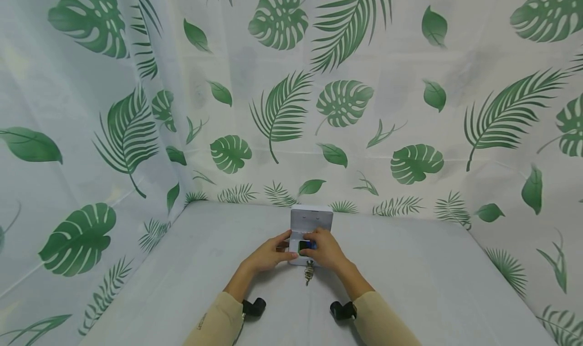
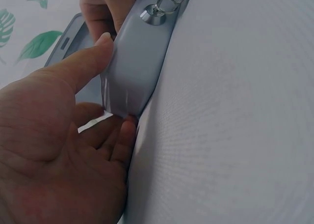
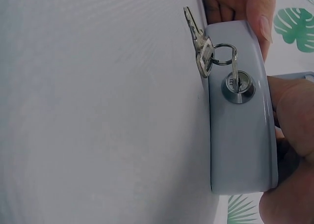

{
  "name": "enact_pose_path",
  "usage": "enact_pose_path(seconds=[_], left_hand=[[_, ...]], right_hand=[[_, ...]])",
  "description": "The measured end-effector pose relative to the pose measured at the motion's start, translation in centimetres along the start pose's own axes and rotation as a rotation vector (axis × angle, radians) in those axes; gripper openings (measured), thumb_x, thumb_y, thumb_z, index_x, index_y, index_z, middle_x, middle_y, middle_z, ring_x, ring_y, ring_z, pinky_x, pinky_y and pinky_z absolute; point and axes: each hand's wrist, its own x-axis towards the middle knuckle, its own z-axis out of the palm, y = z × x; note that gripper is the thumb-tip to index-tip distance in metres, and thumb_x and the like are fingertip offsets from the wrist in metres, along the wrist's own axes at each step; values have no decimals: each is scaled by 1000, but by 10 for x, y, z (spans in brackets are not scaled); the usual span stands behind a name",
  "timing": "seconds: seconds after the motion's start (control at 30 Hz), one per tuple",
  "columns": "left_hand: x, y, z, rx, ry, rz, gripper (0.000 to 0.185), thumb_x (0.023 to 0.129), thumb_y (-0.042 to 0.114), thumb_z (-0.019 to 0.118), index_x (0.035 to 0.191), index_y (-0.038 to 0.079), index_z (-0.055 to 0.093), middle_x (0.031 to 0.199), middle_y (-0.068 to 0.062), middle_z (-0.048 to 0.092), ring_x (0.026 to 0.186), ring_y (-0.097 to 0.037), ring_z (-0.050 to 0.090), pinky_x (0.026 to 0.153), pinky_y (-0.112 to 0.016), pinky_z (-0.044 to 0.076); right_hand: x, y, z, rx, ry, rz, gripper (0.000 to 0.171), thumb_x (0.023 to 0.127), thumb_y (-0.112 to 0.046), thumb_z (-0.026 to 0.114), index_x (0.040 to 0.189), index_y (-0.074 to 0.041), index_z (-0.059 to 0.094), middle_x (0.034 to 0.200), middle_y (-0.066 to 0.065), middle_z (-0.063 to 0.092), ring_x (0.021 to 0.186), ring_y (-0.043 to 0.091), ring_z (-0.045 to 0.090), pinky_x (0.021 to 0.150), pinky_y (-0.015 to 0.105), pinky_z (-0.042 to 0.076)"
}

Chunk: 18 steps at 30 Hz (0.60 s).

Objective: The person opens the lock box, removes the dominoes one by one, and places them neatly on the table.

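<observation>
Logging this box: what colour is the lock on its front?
The lock is shiny silver; it shows best in the right wrist view.

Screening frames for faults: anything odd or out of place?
Nothing stands out: glossy pale-grey hinged box sits on the white tabletop, lid open, silver metal key in its round lock. No spill or damage visible.

With my left hand (image 3: 255, 4) I hold a corner of the grey box (image 3: 241, 145); my right hand (image 3: 299, 115) is at its upper edge. A key (image 3: 234, 67) sits in the lock (image 3: 239, 90) (a second key (image 3: 204, 57) shares its ring (image 3: 225, 45)).
</observation>
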Motion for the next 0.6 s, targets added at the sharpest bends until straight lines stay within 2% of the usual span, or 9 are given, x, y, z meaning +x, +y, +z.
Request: enact_pose_path(seconds=[0.6], left_hand=[[2, -2, 0, 4, -4, 8, 83, 99, 36, 73, 165, 12, 29, 160, -17, 47, 140, -39, 53, 108, -57, 48]], right_hand=[[0, -3, 0, -36, -5, 7, 43, 84, -23, 88, 121, -4, 77, 98, 10, 65, 87, 19, 52, 79, 40, 45]])
